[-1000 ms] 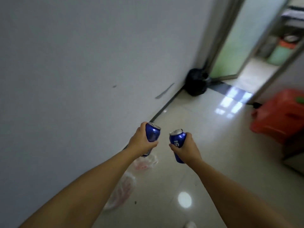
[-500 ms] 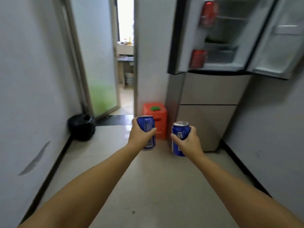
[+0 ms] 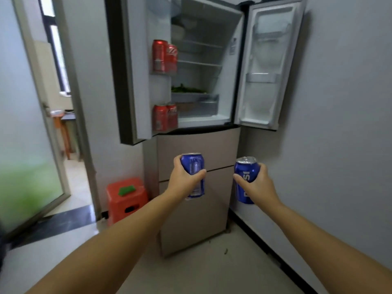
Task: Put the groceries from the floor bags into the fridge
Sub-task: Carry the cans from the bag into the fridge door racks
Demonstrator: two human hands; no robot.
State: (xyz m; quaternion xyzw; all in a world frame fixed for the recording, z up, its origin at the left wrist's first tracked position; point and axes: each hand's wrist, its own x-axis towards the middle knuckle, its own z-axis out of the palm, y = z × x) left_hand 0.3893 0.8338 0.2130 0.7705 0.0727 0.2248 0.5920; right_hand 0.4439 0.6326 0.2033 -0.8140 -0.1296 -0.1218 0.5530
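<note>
A home, in a narrow tiled passage beside a kitchen. A household fridge (image 3: 197, 145) stands in the corner with both upper doors open, red soda cans (image 3: 164, 56) on its door shelves, greens (image 3: 186, 89) inside. An orange plastic stool (image 3: 126, 200) sits beside a frosted-glass door (image 3: 27, 145).

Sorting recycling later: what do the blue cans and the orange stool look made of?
Blue cans: likely aluminium, glossy printed sides; the right one shows a bare silver top. Stool: probably moulded plastic, uniform orange with a soft sheen.
</note>
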